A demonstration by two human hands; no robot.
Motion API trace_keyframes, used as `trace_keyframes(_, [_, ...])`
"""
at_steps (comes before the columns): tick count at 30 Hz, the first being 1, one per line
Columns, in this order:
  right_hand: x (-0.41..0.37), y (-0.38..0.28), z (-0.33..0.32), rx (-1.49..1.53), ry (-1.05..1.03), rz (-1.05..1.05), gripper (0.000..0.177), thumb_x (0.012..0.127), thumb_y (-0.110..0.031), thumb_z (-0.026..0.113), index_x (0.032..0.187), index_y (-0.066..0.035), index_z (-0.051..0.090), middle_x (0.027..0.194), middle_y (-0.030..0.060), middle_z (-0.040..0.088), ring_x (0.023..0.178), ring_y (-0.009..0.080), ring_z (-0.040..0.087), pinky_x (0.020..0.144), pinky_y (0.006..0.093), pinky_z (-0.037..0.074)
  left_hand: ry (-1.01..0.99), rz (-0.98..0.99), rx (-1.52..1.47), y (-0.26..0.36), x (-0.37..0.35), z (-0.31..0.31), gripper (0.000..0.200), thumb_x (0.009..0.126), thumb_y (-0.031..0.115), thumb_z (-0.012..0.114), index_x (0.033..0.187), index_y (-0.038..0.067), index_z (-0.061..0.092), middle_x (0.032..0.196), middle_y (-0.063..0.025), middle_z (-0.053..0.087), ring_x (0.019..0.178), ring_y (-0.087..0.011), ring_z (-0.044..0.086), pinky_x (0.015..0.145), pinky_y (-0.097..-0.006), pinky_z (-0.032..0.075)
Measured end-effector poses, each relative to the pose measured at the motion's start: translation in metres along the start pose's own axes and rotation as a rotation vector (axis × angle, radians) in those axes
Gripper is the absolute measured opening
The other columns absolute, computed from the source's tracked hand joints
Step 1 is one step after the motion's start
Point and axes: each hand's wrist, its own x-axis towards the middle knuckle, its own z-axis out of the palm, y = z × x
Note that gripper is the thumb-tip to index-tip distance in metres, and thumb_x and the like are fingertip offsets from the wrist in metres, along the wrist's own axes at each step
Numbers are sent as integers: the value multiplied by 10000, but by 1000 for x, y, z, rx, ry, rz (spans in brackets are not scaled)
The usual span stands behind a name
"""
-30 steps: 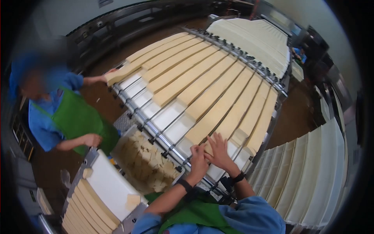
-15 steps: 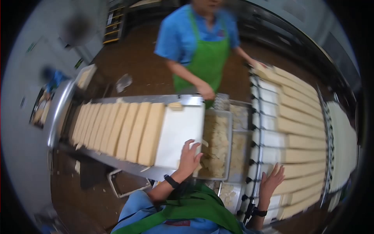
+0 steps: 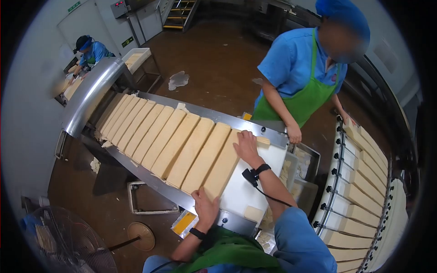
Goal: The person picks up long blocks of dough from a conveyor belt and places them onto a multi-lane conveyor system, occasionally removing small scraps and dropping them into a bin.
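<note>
A row of long, flat pale dough strips (image 3: 173, 136) lies crosswise on the left conveyor. At the right end of this row, the last dough strip (image 3: 224, 170) is between my hands. My left hand (image 3: 205, 208) is closed round its near end, with the fingers on top. Its far end is in my right hand (image 3: 247, 146), whose fingers bend over it; the undersides of both grips are hidden. Bare white belt (image 3: 255, 182) shows to the right of this strip. Small dough offcuts (image 3: 253, 213) lie at the belt's near and far edges.
Across the conveyor stands a co-worker (image 3: 296, 77), one hand by the belt's end and one at the right conveyor (image 3: 339, 182), which carries more strips. Trays of scraps (image 3: 302, 191) sit between. A fan (image 3: 73, 241) stands lower left; another person (image 3: 93, 50) works far left.
My view has turned left. Both hands, open before, have moved leftward and closed on the ends of the last strip. My right hand has left the right conveyor.
</note>
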Motion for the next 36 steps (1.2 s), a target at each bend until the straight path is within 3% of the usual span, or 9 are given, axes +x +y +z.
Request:
trace_keyframes(4, [18,-5,14,-128,-95,185,446,817,-331,708,1127,-17,641,1123,121,549,1119,286,471,939,454,354,-68,-27,-16,9,1,-6,772,736,185,803,1337,-50,380,1208,-268,399,1061,-458,527,891,-491,471])
trace_keyframes(8, [13,-3,13,-158,-55,122,406,815,-359,697,1060,-36,673,1078,124,569,1085,289,488,931,465,337,-118,-50,19,16,2,-4,782,731,188,806,1344,-41,379,1226,-263,403,1085,-451,517,888,-491,469])
trace_keyframes(10, [1,7,13,-175,-5,49,383,808,-355,701,1028,-42,686,1049,126,579,1069,293,499,927,469,336,-131,-32,43,19,6,0,779,727,183,807,1346,-30,383,1235,-260,405,1099,-448,508,887,-500,464])
trace_keyframes(16, [-82,56,-35,-126,53,236,392,745,-363,737,945,-30,681,999,152,578,1059,304,510,898,505,342,-220,150,83,17,13,-2,762,700,155,805,1343,22,418,1232,-251,419,1091,-446,494,886,-526,444])
trace_keyframes(20, [-144,62,-64,-96,196,365,434,772,-315,749,1022,12,609,1034,190,586,1088,342,522,930,495,384,-256,303,110,16,21,1,756,688,163,810,1336,50,437,1224,-249,426,1074,-445,498,883,-522,443])
trace_keyframes(23, [-156,76,-53,313,154,621,483,804,-298,748,1106,30,561,1055,215,600,1050,367,558,927,466,430,-331,318,140,21,26,-2,759,689,190,816,1333,54,438,1228,-248,427,1069,-446,502,882,-521,445])
trace_keyframes(26, [-149,90,-39,469,443,625,481,833,-258,738,1151,52,554,1002,213,617,949,371,605,867,434,478,-397,322,212,22,28,-2,818,708,268,819,1377,50,401,1255,-249,436,1092,-438,500,888,-505,449])
trace_keyframes(27, [-148,90,-36,93,455,497,465,845,-252,721,1165,51,574,1011,225,618,948,381,606,872,431,482,-427,318,249,23,28,-3,833,719,293,815,1390,46,388,1255,-244,442,1117,-426,493,893,-492,451])
trace_keyframes(36, [-157,72,-52,202,255,503,412,848,-268,706,1132,23,639,1047,234,633,963,402,619,882,435,495,-485,398,324,11,28,10,918,726,349,815,1432,21,330,1235,-236,477,1132,-392,498,915,-493,428])
